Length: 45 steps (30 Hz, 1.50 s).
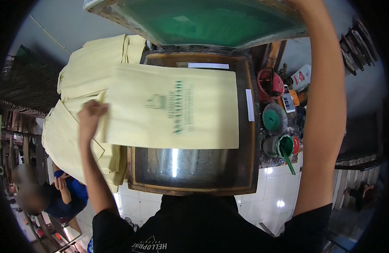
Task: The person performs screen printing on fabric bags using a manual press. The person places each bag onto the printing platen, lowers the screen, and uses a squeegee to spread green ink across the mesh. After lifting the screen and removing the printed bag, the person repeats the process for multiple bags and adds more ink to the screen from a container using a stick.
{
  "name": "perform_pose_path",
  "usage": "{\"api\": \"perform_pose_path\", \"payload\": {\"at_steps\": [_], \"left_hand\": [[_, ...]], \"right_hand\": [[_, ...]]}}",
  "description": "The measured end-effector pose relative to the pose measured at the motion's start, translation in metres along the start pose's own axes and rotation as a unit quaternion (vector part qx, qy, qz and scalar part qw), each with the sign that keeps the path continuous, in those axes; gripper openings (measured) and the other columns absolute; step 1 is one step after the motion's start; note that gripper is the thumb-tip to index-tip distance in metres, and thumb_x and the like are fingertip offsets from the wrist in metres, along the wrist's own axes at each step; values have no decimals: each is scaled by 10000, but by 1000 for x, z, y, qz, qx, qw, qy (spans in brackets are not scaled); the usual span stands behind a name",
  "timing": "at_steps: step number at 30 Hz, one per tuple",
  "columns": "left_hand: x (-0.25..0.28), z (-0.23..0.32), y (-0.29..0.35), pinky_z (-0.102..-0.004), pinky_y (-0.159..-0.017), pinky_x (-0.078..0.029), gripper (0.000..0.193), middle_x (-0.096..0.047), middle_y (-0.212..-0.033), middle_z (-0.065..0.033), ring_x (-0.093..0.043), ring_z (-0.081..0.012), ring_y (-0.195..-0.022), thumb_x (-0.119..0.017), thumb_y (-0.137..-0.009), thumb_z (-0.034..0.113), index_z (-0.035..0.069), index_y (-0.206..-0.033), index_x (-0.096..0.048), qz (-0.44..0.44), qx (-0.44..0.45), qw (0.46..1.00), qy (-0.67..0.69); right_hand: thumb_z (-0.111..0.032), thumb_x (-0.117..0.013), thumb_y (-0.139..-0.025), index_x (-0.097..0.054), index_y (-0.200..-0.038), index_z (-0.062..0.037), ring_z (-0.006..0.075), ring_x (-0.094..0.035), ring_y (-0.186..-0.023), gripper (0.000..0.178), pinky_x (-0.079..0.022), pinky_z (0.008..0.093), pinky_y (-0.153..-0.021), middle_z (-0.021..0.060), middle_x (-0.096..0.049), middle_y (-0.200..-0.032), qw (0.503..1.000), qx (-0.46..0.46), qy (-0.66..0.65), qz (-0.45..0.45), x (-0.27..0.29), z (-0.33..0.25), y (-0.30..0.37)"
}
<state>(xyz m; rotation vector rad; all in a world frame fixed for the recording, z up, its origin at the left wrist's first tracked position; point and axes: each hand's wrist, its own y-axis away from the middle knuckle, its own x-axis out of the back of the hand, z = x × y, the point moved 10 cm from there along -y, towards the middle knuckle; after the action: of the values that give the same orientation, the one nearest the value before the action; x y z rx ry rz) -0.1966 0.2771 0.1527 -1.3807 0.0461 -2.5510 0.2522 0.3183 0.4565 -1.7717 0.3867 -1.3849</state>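
Black shirt (pixel 194 227) of the wearer filled the lower edge, nearest the lens. Just beyond, a pale yellow bag (pixel 173 107) with a green print was laid flat on the printing bed (pixel 190 177), long axis running left to right. Its left edge was pinched by the left hand (pixel 90 116), fingers curled shut on the fabric corner; the bag lay to the right of those fingers. The right hand was out of view above the frame, forearm raised alongside the lifted green screen frame (pixel 203 21); whether its fingers were spread or closed could not be told. The left hand was clearly the nearer one. A stack of blank yellow bags (pixel 76 139) was seen just left of the bed. White rectangular tape strips (pixel 249 104) were stuck on the bed's right and top sides. Round ink tubs (pixel 274 118), green and red, were grouped to the right, with a white-and-red pouch (pixel 302 76) behind.
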Motion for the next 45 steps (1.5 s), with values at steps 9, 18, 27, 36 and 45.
{"api": "perform_pose_path", "payload": {"at_steps": [9,18,27,36,45], "left_hand": [[23,-21,3,-440,-1014,-489,510,-677,-1263,-219,-638,-382,-1166,-774,-899,284,38,-1322,-633,173,-83,974,-119],[-290,247,30,-484,-1039,-405,409,-625,-1251,-193,-564,-343,-1222,-681,-851,93,-1,-1243,-610,-99,-334,933,-84],[-312,265,22,-453,-916,-408,204,-660,-1070,-148,-601,-308,-1094,-648,-796,76,5,-985,-674,-144,-380,896,-176],[-321,284,21,-459,-913,-394,187,-671,-1038,-143,-613,-315,-1071,-655,-802,108,20,-966,-672,-135,-377,902,-159],[-324,297,26,-442,-906,-388,159,-674,-982,-157,-622,-316,-1032,-659,-796,114,15,-918,-680,-154,-423,880,-149]], "right_hand": [[-330,-761,-849,-736,-1069,108,432,-718,-920,491,-546,448,-886,324,-719,-999,999,40,-28,-10,-11,5,-23],[-325,-771,-837,-751,-1046,89,430,-717,-927,464,-545,454,-897,318,-723,-1001,998,43,-41,-22,-16,16,-28],[-304,-768,-844,-773,-977,58,419,-715,-885,386,-544,467,-843,298,-728,-950,997,36,-62,-37,-16,15,-22],[-315,-769,-850,-779,-966,43,422,-713,-879,376,-548,469,-832,294,-727,-947,996,48,-52,-55,-17,12,-22],[-310,-768,-865,-779,-956,47,421,-714,-871,369,-550,479,-823,286,-730,-945,995,43,-66,-57,-15,12,-18]]}}
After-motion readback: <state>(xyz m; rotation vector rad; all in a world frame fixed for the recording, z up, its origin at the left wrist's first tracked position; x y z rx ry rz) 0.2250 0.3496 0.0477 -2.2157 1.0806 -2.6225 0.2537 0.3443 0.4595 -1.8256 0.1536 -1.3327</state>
